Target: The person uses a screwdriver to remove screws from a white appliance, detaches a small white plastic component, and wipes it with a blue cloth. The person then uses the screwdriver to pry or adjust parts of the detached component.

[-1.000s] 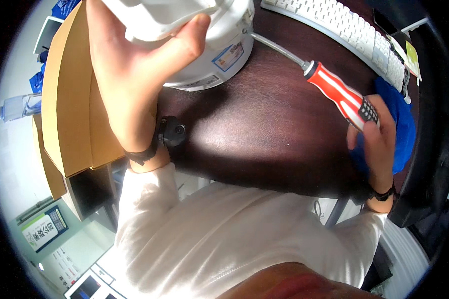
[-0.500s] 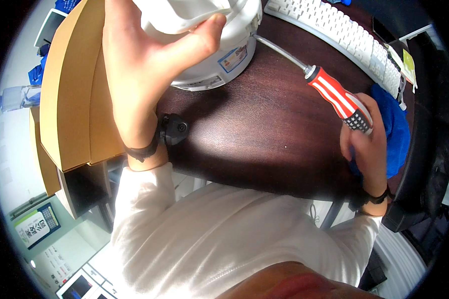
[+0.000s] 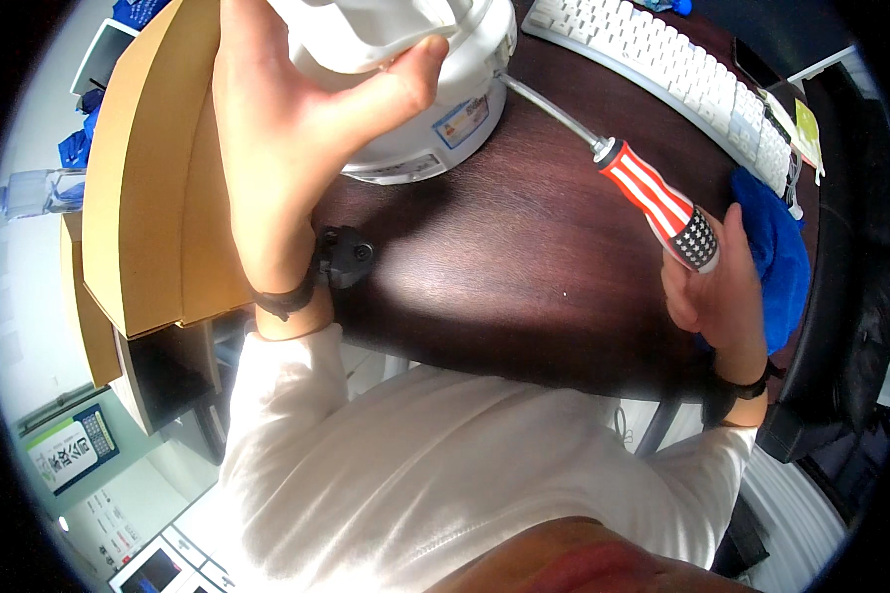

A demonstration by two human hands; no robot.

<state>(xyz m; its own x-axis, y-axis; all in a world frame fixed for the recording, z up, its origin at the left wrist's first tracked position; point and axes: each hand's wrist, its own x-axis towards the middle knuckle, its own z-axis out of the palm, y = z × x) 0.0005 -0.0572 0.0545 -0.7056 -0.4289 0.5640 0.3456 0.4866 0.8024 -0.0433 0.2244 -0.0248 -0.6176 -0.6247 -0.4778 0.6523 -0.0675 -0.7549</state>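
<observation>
- In the head view, a dark red-brown tabletop [image 3: 534,247] is seen, glossy where light falls on it.
- On the left, the tabletop is flanked by a tan cardboard box [image 3: 153,198], beyond which a clear bottle [image 3: 44,193] is seen.
- At the upper right, a white keyboard [image 3: 682,84] is set at a slant; below it a blue cloth [image 3: 776,262] is laid, just behind the right hand [image 3: 724,287].
- At the top, a round white appliance [image 3: 400,148] is placed on the tabletop, partly cut off by the picture's edge; a small blue-edged label [image 3: 462,123] is borne on its side.
- The appliance is grasped by the left hand [image 3: 302,124], with the thumb laid along a white rim; the other fingers are hidden.
- A screwdriver [image 3: 655,203], its handle striped red and white with a starred dark end, is slanted between appliance and right hand, its tip met with the appliance's side.
- The handle's butt is met by the right palm, the thumb held apart and the fingers loosely curled; whether it is gripped cannot be told.
- Black bands are worn on both wrists.
</observation>
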